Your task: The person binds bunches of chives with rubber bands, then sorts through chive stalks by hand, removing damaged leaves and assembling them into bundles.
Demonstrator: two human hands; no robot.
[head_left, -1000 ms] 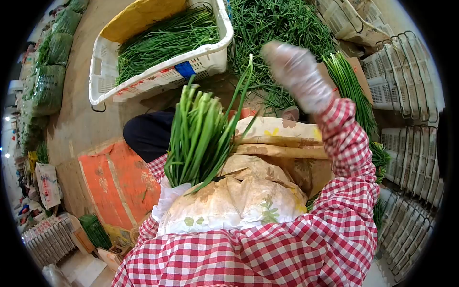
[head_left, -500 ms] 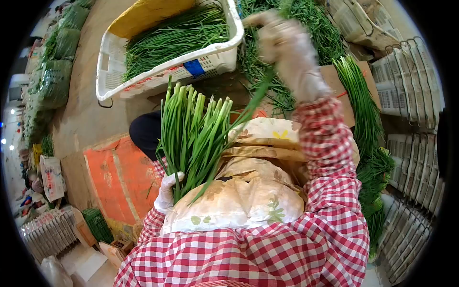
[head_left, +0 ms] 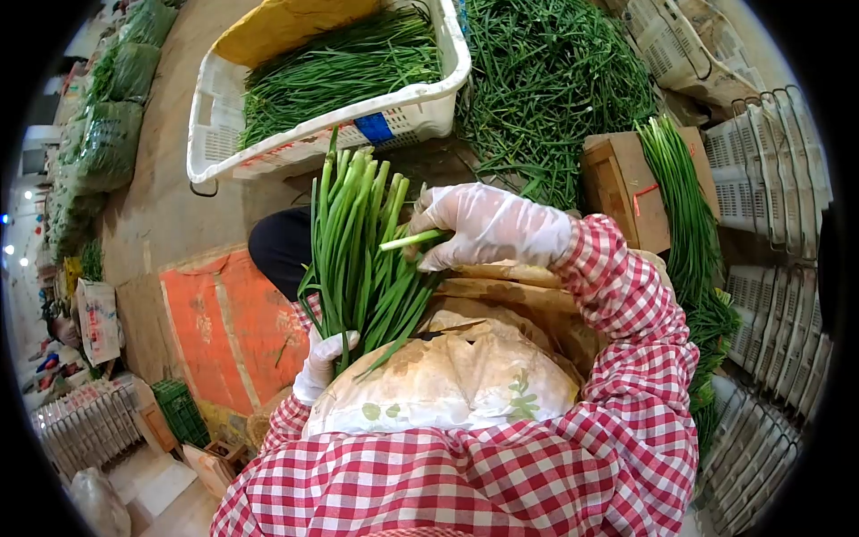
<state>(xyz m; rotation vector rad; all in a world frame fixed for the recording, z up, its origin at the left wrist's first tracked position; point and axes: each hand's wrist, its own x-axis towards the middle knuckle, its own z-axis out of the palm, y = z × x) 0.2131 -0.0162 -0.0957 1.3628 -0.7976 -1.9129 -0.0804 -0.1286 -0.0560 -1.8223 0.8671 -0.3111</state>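
Observation:
A thick bunch of garlic chives (head_left: 362, 242) stands upright above my lap, pale cut ends at the top. My left hand (head_left: 324, 362), in a thin translucent glove, is closed around its lower part; the bunch hides some of the fingers. At the bunch's right side is my right hand (head_left: 497, 224), also gloved, its fingers curled around a chive stalk (head_left: 413, 240) whose pale end points left. The fingertips are close to the bunch; whether they touch it I cannot tell. A stained apron (head_left: 465, 376) covers my lap.
Ahead stands a white plastic crate (head_left: 313, 152) with chives in it. Loose green leaves (head_left: 555, 89) are heaped to its right. More chives (head_left: 676, 197) lie over a cardboard box (head_left: 626, 192). Stacked crates (head_left: 761, 170) line the right; an orange mat (head_left: 224, 331) lies left.
My right hand has come back down from over the leaf heap to the bunch, with a stalk now in its fingers. My left hand still holds the bunch.

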